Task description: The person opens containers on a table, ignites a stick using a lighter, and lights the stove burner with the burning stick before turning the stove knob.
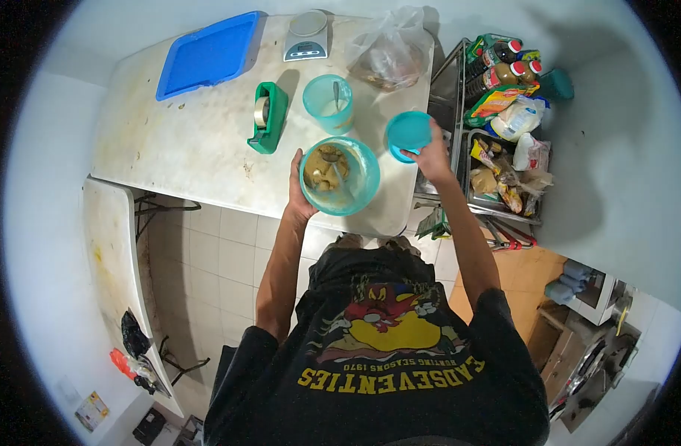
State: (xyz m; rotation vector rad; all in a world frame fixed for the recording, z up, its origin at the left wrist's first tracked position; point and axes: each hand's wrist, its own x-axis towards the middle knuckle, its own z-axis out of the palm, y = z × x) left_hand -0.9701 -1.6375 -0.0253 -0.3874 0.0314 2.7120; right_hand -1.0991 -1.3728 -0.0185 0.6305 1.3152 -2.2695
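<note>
My left hand (302,195) is wrapped round the side of a teal plastic tub (364,177) near the table's front edge. Brown powder or paste (322,172) lies in the tub, with a spoon (336,169) standing in it. In my right hand (431,154) is a round teal lid (410,131), gripped at its right edge. Another teal rim shows just under the lid; I cannot tell whether it is a second lid. Behind the first tub stands a second teal tub (328,98) with a spoon inside.
On the white table (207,141) are a green tape dispenser (268,117), a blue tray (209,56), a kitchen scale (307,37) and a clear plastic bag (389,56). A rack to the right holds bottles (500,76) and a tray of packets (504,175).
</note>
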